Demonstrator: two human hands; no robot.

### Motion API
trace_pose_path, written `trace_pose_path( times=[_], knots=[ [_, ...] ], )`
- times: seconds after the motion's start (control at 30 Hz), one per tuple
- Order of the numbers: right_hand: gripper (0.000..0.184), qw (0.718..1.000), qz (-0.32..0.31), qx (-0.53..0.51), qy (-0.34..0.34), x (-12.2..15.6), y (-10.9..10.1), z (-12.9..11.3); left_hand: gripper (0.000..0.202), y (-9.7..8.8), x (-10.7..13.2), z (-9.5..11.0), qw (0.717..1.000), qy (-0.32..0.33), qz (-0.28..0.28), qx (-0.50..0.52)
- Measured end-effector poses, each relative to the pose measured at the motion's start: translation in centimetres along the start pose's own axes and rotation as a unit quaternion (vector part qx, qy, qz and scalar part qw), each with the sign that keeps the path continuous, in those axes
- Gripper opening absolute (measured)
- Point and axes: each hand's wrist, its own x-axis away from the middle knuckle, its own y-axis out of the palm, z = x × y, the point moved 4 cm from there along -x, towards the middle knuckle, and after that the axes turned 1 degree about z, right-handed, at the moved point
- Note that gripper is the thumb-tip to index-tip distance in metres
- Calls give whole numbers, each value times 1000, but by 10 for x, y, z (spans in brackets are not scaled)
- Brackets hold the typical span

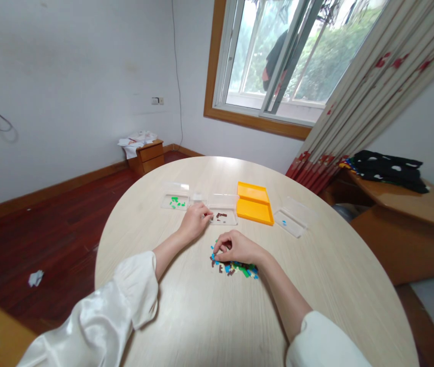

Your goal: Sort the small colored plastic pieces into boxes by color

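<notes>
My left hand (197, 222) is at the left edge of a clear plastic box (229, 223) holding several small brown bricks (222, 215). Its thumb and fingertips are pinched together, with a tiny dark piece perhaps between them. Over a mixed pile of small building bricks (245, 270) in blue, green, brown and pale yellow, my right hand (241, 246) bends down with thumb and forefinger closing at the pile's left side. Whatever those fingertips grip is too small to make out. Part of the pile is hidden under this hand.
Another clear box (166, 203) with green bricks (175, 202) lies at the left. An open yellow case (255, 211) stands right of the brown bricks' box. Further right, a clear box (295, 228) holds a few blue bricks (284, 223). All rest on the round table (178, 316).
</notes>
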Motion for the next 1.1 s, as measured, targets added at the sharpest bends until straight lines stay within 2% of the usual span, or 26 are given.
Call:
trace_pose_path(
  times=[0.13,0.23,0.3,0.4,0.53,0.63,0.77,0.93,1.03,1.1],
  knots=[
    [16,1000,-9,-16,6,1,-2,0,13,-1,0,2,1000,5,1,-3],
    [20,996,11,-87,17,2,-6,-1,29,-3,0,5,1000,-3,2,-21],
    [24,987,68,-144,18,2,-12,-1,37,-4,1,6,999,-7,2,-34],
    [30,958,202,-203,23,2,-24,5,40,-5,2,8,999,-4,0,-42],
    [34,910,366,-191,26,0,-40,18,40,-6,3,9,999,-2,-1,-42],
    [37,881,438,-181,15,0,-47,27,40,-6,3,10,999,1,-2,-35],
    [42,861,440,-256,-6,-4,-46,32,39,-6,3,11,1000,0,-3,-23],
    [39,861,421,-286,-17,-4,-48,33,39,-7,4,12,1000,-1,-5,-12],
    [33,883,405,-236,-13,2,-53,32,39,-8,6,15,1000,7,-16,12],
    [28,916,350,-197,-4,6,-53,28,37,-8,8,18,997,13,-49,50]
  ],
)
